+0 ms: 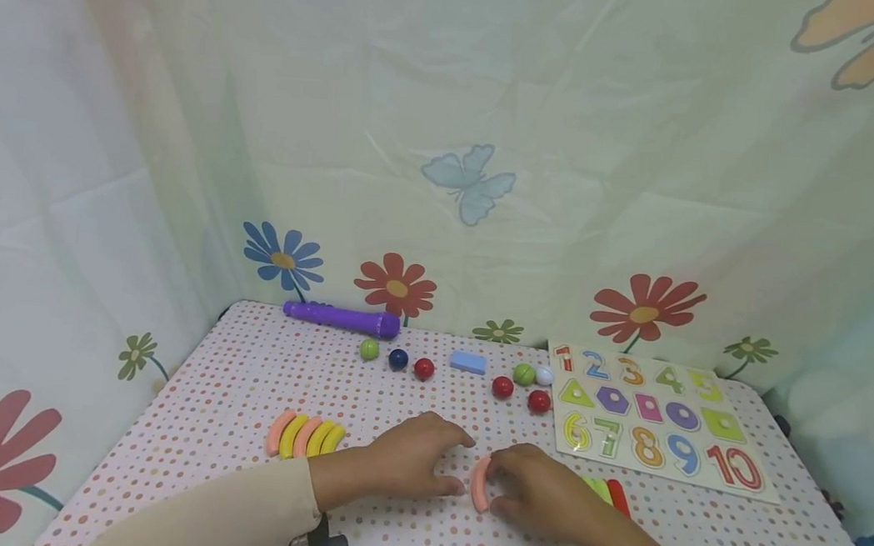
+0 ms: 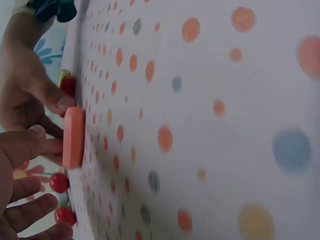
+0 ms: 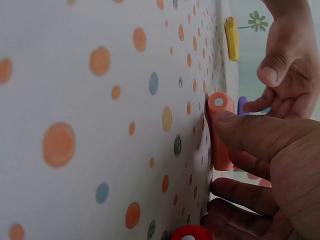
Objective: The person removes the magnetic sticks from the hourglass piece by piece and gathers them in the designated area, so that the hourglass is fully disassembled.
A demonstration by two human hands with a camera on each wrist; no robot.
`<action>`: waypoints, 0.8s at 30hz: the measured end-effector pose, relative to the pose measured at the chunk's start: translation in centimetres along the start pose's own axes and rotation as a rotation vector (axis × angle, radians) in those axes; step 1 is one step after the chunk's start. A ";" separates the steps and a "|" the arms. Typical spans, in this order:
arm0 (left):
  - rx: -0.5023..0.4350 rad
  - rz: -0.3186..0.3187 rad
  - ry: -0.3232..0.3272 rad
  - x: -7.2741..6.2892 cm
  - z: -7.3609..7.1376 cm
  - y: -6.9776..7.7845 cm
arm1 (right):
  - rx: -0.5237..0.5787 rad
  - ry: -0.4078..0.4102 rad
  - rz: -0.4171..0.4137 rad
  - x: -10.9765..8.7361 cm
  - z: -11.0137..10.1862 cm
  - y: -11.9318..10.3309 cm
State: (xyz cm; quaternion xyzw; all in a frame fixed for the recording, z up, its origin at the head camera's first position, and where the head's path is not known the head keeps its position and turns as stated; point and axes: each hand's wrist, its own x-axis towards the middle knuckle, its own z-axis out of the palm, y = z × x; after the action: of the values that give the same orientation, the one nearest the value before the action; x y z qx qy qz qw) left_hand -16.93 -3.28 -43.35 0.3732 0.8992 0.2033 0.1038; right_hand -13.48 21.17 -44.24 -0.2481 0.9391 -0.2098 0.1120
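A curved salmon-pink toy piece (image 1: 479,484) lies at the middle front of the table. My right hand (image 1: 544,492) pinches it from its right side; in the right wrist view the thumb presses on the curved piece (image 3: 220,142), which has a pale round dot on its end. Just to the left, my left hand (image 1: 414,459) is held with fingers spread and thumb apart, nothing in it. Partly hidden beyond the right hand are green curved pieces (image 1: 598,488) and a red one (image 1: 618,498).
Pink and yellow curved pieces (image 1: 307,437) form a row at left. A purple toy microphone (image 1: 344,319) lies at the back. Several small balls, including a red one (image 1: 424,368), surround a blue block (image 1: 468,362). A number puzzle board (image 1: 661,420) lies at right.
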 end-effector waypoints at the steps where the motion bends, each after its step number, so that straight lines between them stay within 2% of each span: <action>1: 0.002 0.017 -0.004 0.2 0.3 0.2 | -0.001 -0.005 0.010 0.0 0.0 0.1; 5: 0.012 0.086 0.007 0.9 1.3 0.9 | 0.003 -0.010 0.052 -0.3 -0.3 0.2; 9: 0.016 0.119 0.014 1.6 2.1 1.2 | 0.002 -0.005 0.084 -0.7 -0.6 0.4; 17: 0.121 0.081 0.027 2.2 3.2 1.6 | 0.031 -0.015 0.134 -1.0 -0.9 0.4; 21: 0.119 0.056 0.035 2.0 3.2 1.7 | 0.032 -0.021 0.153 -0.9 -0.9 0.4; 24: 0.091 0.044 0.037 1.6 2.9 1.2 | 0.030 -0.020 0.156 -0.9 -0.9 0.4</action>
State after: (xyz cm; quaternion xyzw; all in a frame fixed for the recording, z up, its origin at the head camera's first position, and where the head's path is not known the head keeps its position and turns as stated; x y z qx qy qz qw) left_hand -16.32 -0.54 -45.46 0.3934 0.9009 0.1713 0.0657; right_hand -13.17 22.22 -43.49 -0.1745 0.9512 -0.2121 0.1410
